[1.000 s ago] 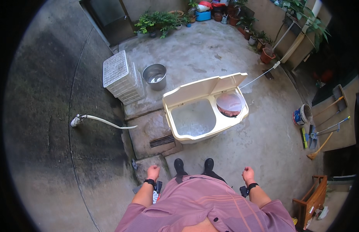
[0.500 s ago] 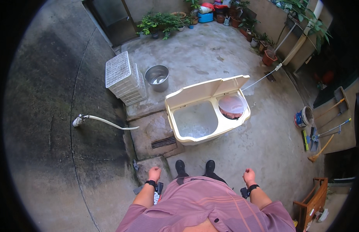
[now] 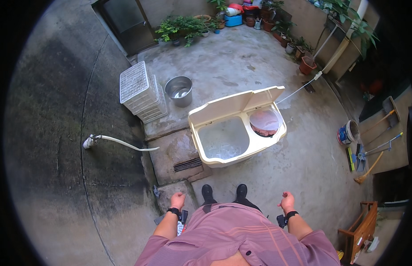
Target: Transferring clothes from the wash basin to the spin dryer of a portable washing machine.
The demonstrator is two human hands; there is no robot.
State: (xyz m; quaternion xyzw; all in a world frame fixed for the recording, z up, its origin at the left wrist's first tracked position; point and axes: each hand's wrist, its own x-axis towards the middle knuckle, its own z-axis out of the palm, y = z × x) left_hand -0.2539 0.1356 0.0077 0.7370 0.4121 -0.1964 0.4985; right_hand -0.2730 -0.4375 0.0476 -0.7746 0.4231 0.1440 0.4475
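My left hand (image 3: pixel 177 201) hangs beside my body with its fingers curled in and nothing seen in it. My right hand (image 3: pixel 286 202) hangs on the other side, empty, its thumb and a finger standing apart. Neither touches anything. In front of my feet stands a cream twin-tub washing machine (image 3: pixel 206 158), its hinged lids (image 3: pixel 223 104) raised. Cloudy water (image 3: pixel 223 139) lies in the wide left tub. Over the round right tub sits a translucent inner cover (image 3: pixel 264 119), tilted, with reddish cloth (image 3: pixel 266 132) showing under its near edge.
Left of the machine are a steel bucket (image 3: pixel 179 102), stacked white crates (image 3: pixel 141 95), a wall tap (image 3: pixel 90 141) with a white hose (image 3: pixel 121 142) and a floor drain (image 3: pixel 187 164). A cord (image 3: pixel 297 92) runs off right, where a paint bucket (image 3: pixel 348 133) and brooms (image 3: pixel 369 167) stand.
The thumb and a finger of my right hand have spread apart a little. The view has shifted slightly; the washing machine stands as before.
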